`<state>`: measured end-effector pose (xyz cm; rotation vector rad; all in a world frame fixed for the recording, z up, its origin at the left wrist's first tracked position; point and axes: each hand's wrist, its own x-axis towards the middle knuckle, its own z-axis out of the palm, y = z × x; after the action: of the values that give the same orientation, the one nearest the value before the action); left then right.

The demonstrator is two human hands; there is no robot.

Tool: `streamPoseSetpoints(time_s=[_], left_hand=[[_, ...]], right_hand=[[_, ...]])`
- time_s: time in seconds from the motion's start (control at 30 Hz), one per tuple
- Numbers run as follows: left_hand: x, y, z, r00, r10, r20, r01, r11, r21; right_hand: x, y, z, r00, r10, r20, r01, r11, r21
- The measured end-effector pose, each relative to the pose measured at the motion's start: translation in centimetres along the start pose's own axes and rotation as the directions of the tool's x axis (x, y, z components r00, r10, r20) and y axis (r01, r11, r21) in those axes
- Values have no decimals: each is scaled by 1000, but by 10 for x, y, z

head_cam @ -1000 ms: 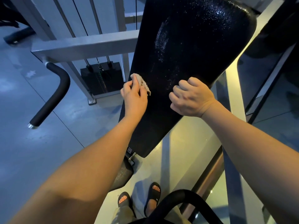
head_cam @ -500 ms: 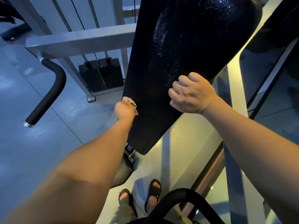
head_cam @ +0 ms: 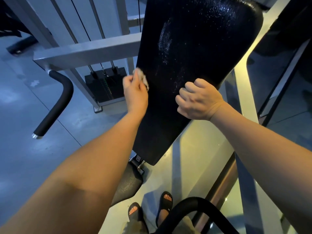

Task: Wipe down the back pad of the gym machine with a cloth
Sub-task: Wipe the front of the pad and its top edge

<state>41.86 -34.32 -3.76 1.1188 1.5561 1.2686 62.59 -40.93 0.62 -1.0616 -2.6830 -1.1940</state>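
Back pad point(head_cam: 194, 65): long, black grained vinyl, tilted, speckled with wet droplets. Right hand point(head_cam: 200, 100): curled into a fist, knuckles against the pad's lower right. Left hand point(head_cam: 135, 92): pinches a crumpled pale cloth point(head_cam: 142, 77) against the pad's left edge.

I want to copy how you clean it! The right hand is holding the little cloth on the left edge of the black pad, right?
Not quite. The left hand, not the right, holds the cloth against the left edge of the black back pad, as the head view shows. The right hand is curled with no cloth in it.
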Motion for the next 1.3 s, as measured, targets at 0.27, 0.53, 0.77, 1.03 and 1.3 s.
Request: streamPoseSetpoints(time_s=[0.27,0.53,0.77,1.03,1.3], left_hand=[[16,58,5,985,172,32,-175,969,173],[12,18,-4,996,-80,26,78,994,80],[3,45,1,925,328,191,-370,894,253],[-12,36,2,968,206,143,-236,943,234],[-29,-5,0,933,284,223,-348,872,343]], right_hand=[[-2,1,-1,999,-1,-44,3,999,39],[-2,1,-1,1000,1,0,-1,1000,27],[0,2,-3,1000,-1,-18,2,999,34],[-1,1,-2,999,-20,27,18,998,58],[1,2,-5,998,-27,49,26,1000,12]])
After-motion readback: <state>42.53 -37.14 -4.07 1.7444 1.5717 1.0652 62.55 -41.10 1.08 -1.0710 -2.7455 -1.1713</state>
